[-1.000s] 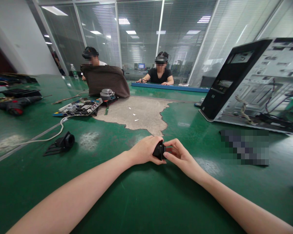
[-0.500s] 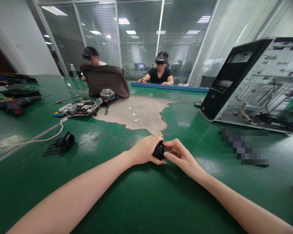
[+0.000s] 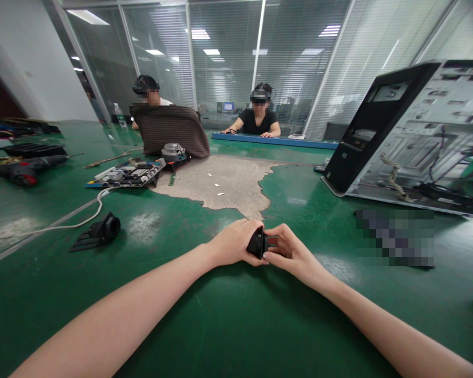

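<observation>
Between my hands, just above the green tabletop, is a small black plastic part (image 3: 256,244), partly covered by fingers. My left hand (image 3: 235,241) is wrapped round its left side, thumb below. From the right, the thumb and fingers of my right hand (image 3: 289,249) touch its right edge. What kind of part it is cannot be made out. Another black plastic piece with a round opening and a slatted base (image 3: 102,231) lies on the table to the left of my hands.
A circuit board (image 3: 132,173) and a fan-like heatsink (image 3: 173,152) lie ahead to the left, near a brown seat back (image 3: 171,131). A drill (image 3: 27,169) lies at far left. An opened computer case (image 3: 410,136) stands at right. Two people sit across the table (image 3: 228,325).
The fingers and thumb of my right hand have shifted slightly along the black part's right edge, the thumb a little lower. My left hand keeps its hold.
</observation>
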Demonstrator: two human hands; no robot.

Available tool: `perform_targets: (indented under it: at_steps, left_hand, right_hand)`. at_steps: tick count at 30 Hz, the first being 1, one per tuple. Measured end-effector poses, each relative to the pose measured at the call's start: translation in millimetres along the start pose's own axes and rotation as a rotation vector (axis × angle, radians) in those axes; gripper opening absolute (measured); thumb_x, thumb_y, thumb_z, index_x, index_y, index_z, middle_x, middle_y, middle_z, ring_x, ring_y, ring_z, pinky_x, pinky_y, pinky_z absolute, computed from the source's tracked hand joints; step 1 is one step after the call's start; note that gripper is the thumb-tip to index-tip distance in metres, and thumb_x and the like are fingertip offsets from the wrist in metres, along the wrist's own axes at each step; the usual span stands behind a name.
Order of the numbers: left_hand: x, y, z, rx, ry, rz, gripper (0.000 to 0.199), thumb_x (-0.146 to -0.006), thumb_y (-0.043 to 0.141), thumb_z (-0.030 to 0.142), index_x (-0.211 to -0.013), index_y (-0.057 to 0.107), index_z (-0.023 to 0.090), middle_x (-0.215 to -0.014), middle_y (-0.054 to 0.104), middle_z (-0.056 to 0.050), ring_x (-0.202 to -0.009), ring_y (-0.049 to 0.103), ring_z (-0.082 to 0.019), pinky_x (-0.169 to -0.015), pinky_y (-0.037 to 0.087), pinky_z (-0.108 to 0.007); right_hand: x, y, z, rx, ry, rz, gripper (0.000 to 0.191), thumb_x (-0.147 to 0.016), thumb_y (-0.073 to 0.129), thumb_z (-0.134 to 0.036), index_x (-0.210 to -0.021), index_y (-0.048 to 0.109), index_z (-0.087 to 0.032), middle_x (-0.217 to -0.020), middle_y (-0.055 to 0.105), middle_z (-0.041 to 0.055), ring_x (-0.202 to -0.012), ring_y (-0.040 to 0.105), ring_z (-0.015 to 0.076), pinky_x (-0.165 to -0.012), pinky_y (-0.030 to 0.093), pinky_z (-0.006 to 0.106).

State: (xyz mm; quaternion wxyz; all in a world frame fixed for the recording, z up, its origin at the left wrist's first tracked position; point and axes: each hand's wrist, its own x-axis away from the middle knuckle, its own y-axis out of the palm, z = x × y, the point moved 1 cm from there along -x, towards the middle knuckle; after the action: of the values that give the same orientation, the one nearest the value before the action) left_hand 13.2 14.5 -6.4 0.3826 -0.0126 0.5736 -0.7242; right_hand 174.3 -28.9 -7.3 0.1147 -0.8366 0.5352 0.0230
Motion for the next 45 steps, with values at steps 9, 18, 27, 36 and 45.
perform_targets:
  at_steps: [9,18,27,36,45]
  left_hand:
    - [0.2,1.0,-0.9,0.001,0.001,0.007,0.053,-0.059,0.063,0.049,-0.096,0.042,0.017,-0.086,0.053,-0.005,-0.078,0.052,-0.021,-0.067,0.040,-0.030]
    - [0.4,0.9,-0.5,-0.020,0.011,0.003,0.052,-0.059,0.065,0.045,-0.096,0.041,0.016,-0.087,0.053,-0.005,-0.078,0.051,-0.021,-0.067,0.040,-0.030]
    - [0.4,0.4,-0.7,0.001,-0.002,0.002,0.054,-0.060,0.064,0.048,-0.097,0.041,0.016,-0.088,0.053,-0.005,-0.078,0.052,-0.021,-0.068,0.041,-0.030]
    - [0.1,1.9,-1.9,-0.004,-0.002,-0.003,0.053,-0.059,0.065,0.046,-0.097,0.041,0.017,-0.089,0.054,-0.006,-0.080,0.052,-0.021,-0.068,0.041,-0.031]
    - [0.1,3.2,-1.9,-0.013,0.003,0.015,0.054,-0.059,0.064,0.047,-0.097,0.041,0.016,-0.088,0.054,-0.006,-0.078,0.052,-0.021,-0.069,0.041,-0.031]
  right_hand:
    - [-1.3,-0.8,3.0,0.074,0.020,0.086,0.018,-0.078,0.053,-0.027,-0.092,0.044,-0.023,-0.090,0.054,0.0009,-0.085,0.055,0.0144,-0.075,0.046,0.030]
    - [-1.3,0.3,-0.4,0.041,-0.005,0.018,0.023,-0.074,0.057,-0.023,-0.092,0.042,-0.023,-0.091,0.052,0.0006,-0.087,0.054,0.0149,-0.077,0.045,0.032]
    - [-1.0,0.0,2.7,0.058,-0.001,0.075,0.017,-0.078,0.053,-0.027,-0.090,0.043,-0.023,-0.092,0.052,0.0012,-0.087,0.054,0.0150,-0.075,0.045,0.031]
    - [0.0,0.5,1.3,0.050,0.037,0.028,0.024,-0.075,0.056,-0.024,-0.094,0.041,-0.023,-0.091,0.053,0.0013,-0.084,0.056,0.0146,-0.076,0.046,0.033]
    - [-0.5,0.5,2.3,0.071,-0.025,0.088,0.016,-0.077,0.053,-0.028,-0.089,0.044,-0.023,-0.093,0.052,0.0014,-0.089,0.054,0.0153,-0.076,0.046,0.031]
